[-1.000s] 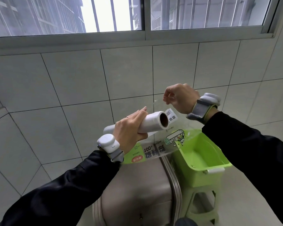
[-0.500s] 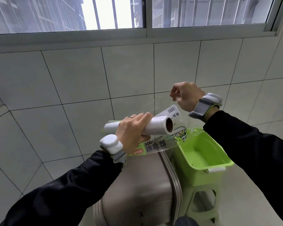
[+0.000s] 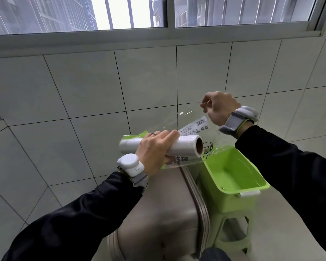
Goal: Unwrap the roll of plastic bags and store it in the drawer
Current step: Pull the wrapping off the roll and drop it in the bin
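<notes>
Gripping the roll of plastic bags (image 3: pixel 184 146) around its middle, the left hand (image 3: pixel 154 150) holds it up in the air over the grey suitcase (image 3: pixel 158 213), fingers curled over the top. The roll's long axis runs nearly level from left to right, and its open cardboard core faces right, toward the right hand (image 3: pixel 219 108). That hand is up and to the right of the roll, apart from it, fingers and thumb pinching the top edge of the clear printed wrapper (image 3: pixel 194 127). The film stretches from that pinch down and left to the roll, where its lower printed part passes under the roll and the left hand; whether any of it is caught under the palm I cannot tell.

So the wrapper lies open on the right side of the roll, the side the right hand is on, while the left hand is the only one touching the roll itself. Judging from this, freeing the roll turns on drawing the two apart along that axis: the roll leftward or the film rightward and up. The green plastic bin (image 3: pixel 252 187) sits on a green stool (image 3: pixel 231 242) below the right forearm, just beside the suitcase. No drawer shows in this view, so storing is not yet at hand.
</notes>
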### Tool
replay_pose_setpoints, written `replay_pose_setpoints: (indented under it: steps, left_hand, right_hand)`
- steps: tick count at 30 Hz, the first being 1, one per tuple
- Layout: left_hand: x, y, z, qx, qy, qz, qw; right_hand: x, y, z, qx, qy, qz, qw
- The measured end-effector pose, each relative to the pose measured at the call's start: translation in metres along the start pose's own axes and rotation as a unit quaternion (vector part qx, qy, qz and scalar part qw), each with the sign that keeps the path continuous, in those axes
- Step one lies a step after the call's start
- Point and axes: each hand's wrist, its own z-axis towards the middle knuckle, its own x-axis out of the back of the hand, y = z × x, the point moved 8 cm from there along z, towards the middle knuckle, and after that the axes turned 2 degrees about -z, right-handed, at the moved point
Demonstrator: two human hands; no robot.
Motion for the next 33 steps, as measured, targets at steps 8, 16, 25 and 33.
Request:
replay_pose_setpoints:
  steps: [8, 16, 25, 33]
  left_hand:
    - [0.008, 0.008, -0.001, -0.034, 0.034, -0.059, 0.997]
    - [0.023, 0.022, -0.001, -0.060, 0.051, -0.064, 0.995]
    - [0.010, 0.014, -0.002, -0.040, 0.030, -0.025, 0.998]
    - [-0.004, 0.013, -0.003, -0.038, 0.024, -0.004, 0.999]
  right_hand:
    - [-0.008, 0.020, 0.005, -0.021, -0.017, -0.011, 1.000]
    - [-0.026, 0.060, 0.006, -0.089, -0.031, -0.038, 0.995]
    - [-0.023, 0.080, 0.003, -0.110, -0.014, -0.065, 0.992]
    - [-0.024, 0.088, 0.002, -0.112, -0.013, -0.067, 0.991]
